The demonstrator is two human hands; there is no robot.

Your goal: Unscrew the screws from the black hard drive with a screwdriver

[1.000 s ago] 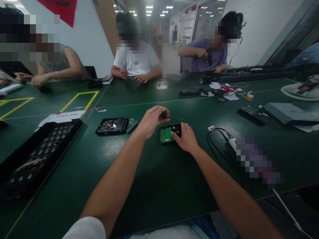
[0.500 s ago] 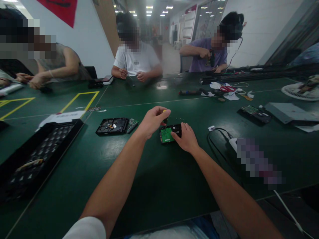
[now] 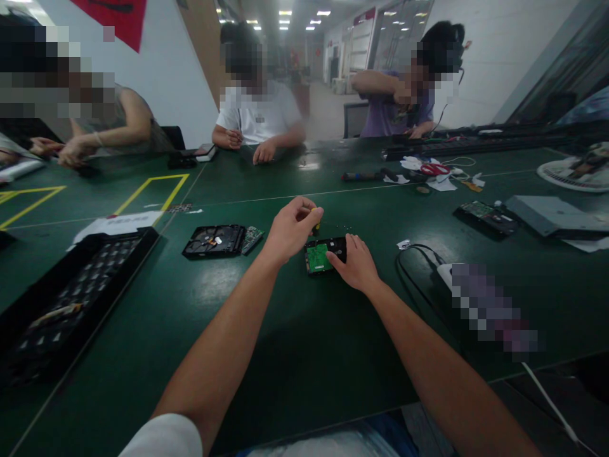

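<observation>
A black hard drive with a green circuit board (image 3: pixel 318 258) lies on the dark green table. My right hand (image 3: pixel 354 261) rests on its right side, thumb over the board and fingers along the far edge, gripping it. Above the drive's far left corner, my left hand (image 3: pixel 295 227) pinches a small yellow-handled screwdriver (image 3: pixel 316 219); whether its tip touches the drive is hidden. Several tiny screws (image 3: pixel 344 227) are scattered just beyond the drive. Left of my hands lie an opened black drive casing (image 3: pixel 214 242) and a loose circuit board (image 3: pixel 252 240).
A long black tray (image 3: pixel 80 298) stands at the left. On the right are another drive (image 3: pixel 486 218), a grey metal box (image 3: pixel 556 216), and a power strip (image 3: pixel 446 274) with cables. Three people sit across the table (image 3: pixel 266 184).
My left hand has risen slightly with the yellow-handled tool, while my right hand stays on the drive. Across the table, the person on the right has raised an arm, and the middle person's hand has shifted.
</observation>
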